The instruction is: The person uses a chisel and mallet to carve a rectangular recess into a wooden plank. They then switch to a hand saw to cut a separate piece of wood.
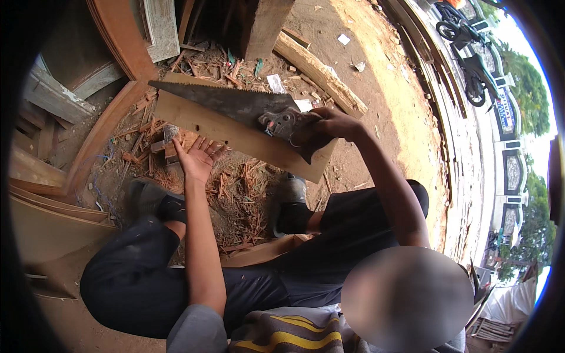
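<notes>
My right hand (336, 125) grips the dark handle of a handsaw (229, 101). The saw's long, worn blade reaches leftward with its teeth facing away from me. Under the blade is a flat, light-brown wooden board (215, 130), tilted across the space in front of my knees. My left hand (199, 157) is open, palm up with the fingers apart, close to the board's near edge; whether the fingertips touch it is unclear. Just beyond the left thumb is a small wooden block (170, 134) with a greyish end. What supports the board is mostly hidden.
Wood shavings (235, 194) and scraps cover the dirt between my feet. A reddish-brown wooden frame (106, 132) and stacked panels stand on the left. A rough timber (321, 73) lies beyond the board. Long planks (424, 53) and parked motorbikes (474, 70) are farther right.
</notes>
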Available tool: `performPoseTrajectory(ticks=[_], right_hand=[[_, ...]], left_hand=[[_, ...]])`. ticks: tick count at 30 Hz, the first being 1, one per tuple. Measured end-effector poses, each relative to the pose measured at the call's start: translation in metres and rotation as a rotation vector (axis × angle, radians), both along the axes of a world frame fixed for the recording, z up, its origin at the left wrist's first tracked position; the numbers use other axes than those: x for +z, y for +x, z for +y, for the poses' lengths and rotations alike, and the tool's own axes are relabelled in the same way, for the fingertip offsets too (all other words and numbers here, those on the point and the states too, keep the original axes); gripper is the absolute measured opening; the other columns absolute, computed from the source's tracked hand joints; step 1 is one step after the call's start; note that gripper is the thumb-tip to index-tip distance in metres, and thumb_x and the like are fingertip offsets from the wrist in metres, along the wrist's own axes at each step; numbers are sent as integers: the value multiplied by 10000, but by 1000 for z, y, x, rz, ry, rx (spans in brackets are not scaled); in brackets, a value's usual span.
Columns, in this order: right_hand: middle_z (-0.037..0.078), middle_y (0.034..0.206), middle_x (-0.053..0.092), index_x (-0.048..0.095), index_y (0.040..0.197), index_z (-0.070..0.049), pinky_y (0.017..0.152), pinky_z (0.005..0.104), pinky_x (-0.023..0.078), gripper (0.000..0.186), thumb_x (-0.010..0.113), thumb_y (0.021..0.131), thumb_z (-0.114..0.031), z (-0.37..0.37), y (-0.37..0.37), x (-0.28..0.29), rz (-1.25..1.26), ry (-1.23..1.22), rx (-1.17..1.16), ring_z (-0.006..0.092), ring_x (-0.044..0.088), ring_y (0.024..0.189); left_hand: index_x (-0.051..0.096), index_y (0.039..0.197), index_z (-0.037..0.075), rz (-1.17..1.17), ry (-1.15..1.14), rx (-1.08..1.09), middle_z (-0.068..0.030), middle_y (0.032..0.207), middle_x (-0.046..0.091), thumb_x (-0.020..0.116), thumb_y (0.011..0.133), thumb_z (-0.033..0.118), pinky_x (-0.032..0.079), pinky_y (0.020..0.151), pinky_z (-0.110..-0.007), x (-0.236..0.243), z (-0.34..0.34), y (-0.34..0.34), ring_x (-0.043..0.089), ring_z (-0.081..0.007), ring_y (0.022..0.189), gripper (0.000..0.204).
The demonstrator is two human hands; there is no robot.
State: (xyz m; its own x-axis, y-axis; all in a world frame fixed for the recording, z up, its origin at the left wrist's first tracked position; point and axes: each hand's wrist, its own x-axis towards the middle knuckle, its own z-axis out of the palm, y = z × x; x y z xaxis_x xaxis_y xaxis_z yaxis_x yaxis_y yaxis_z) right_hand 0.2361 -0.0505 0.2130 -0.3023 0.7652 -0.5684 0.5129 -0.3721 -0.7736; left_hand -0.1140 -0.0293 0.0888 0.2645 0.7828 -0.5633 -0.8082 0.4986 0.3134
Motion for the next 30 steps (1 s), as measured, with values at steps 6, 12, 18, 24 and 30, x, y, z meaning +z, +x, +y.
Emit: performPoseTrajectory(ticks=[6, 12, 18, 24, 30], right_hand=[[93, 1091, 623, 560, 1185, -34, 831, 282, 479, 363, 572, 834, -126, 23, -60, -91, 132, -213, 188, 142, 587, 918], [76, 1099, 618, 539, 1221, -56, 885, 282, 440, 385, 556, 839, -107, 27, -25, -119, 2, -102, -13, 156, 564, 957], [81, 1056, 627, 538, 1186, -25, 778, 271, 491, 376, 525, 810, -36, 10, 58, -108, 239, 31, -599, 167, 628, 869], [40, 869, 651, 595, 1097, -17, 641, 251, 465, 411, 463, 709, -3, -67, 130, -171, -295, 230, -553, 135, 616, 754], [77, 861, 663, 643, 984, -16, 613, 260, 447, 308, 468, 730, -24, -137, 172, -196, -397, 237, -904, 143, 599, 715]], left_hand=[[325, 1377, 144, 345, -61, 240, -70, 1370, 391, 406, 873, 616, 339, 994, -434, -75, -13, -21, 395, -253, 1228, 695], [250, 1415, 132, 550, -240, 302, -65, 1433, 323, 346, 881, 638, 263, 1060, -461, -84, -1, -1, 326, -247, 1296, 742], [239, 1410, 130, 554, -182, 467, -70, 1415, 355, 325, 901, 607, 342, 1032, -452, -95, 4, -2, 393, -255, 1265, 703], [239, 1402, 106, 581, -285, 577, -89, 1403, 368, 317, 898, 611, 364, 1018, -481, -84, 12, 2, 416, -276, 1246, 717], [206, 1402, 71, 595, -282, 688, -132, 1392, 362, 315, 901, 603, 348, 1030, -509, -51, 13, -13, 408, -308, 1248, 739]])
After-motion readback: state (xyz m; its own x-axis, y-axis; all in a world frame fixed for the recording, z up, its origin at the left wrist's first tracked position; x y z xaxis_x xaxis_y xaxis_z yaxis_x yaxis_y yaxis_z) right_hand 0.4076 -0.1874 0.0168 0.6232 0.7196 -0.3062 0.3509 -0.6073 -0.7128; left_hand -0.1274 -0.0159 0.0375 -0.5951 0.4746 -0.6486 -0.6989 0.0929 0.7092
